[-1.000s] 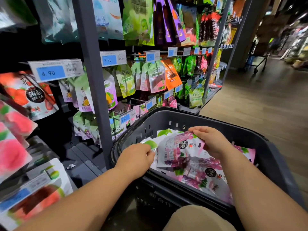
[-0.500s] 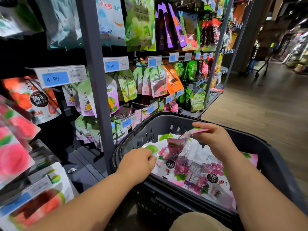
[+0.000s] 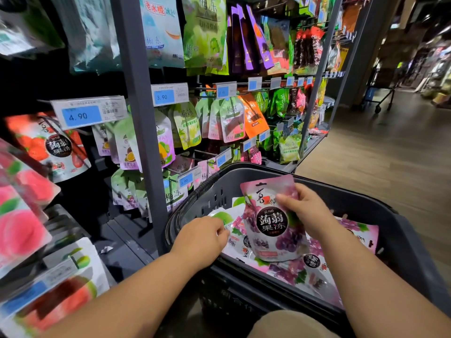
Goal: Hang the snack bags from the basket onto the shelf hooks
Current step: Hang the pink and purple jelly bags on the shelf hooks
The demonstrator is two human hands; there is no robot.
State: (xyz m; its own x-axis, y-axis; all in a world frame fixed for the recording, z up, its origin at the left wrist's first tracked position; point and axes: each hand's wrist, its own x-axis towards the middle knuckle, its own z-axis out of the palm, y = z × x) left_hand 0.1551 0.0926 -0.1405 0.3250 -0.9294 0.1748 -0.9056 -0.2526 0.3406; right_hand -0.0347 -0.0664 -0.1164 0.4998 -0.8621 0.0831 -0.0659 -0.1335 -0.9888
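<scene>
Right hand (image 3: 310, 213) grips a pink, glossy plastic snack bag printed with purple grapes and a black round label (image 3: 271, 230), thumb across the front near the top corner and fingers curled behind it. The bag stands upright, face to the camera, above the inside of the dark grey plastic shopping basket (image 3: 366, 206), its lower edge just over the bags lying there.

More flat pink-and-white grape bags (image 3: 292, 269) lie in a loose pile on the basket's floor, overlapping one another, with a white bag bearing a green patch (image 3: 223, 217) at the pile's left end. The left hand (image 3: 202, 237) reaches over the basket's near-left rim with its fingers curled down onto that end of the pile (the fingertips are hidden, so I cannot tell whether they pinch a bag or only touch it).

Just left of the basket rises a grey metal shelf upright (image 3: 139, 118). Beyond the basket's far-left rim, green and white pouches (image 3: 188, 125) hang in rows from hooks, under a blue-and-white price tag reading 3.90 (image 3: 168, 95). Farther left of the basket, past the upright, a tag reading 4.90 (image 3: 85, 115) sits above a white bag printed with strawberries (image 3: 52, 147), and blurred pink peach-printed bags (image 3: 19, 215) hang closest to the camera. To the right of the basket and beyond it lies a brown wood-plank floor (image 3: 378, 154). Below the basket's near wall, a knee in beige cloth (image 3: 280, 325) shows.
</scene>
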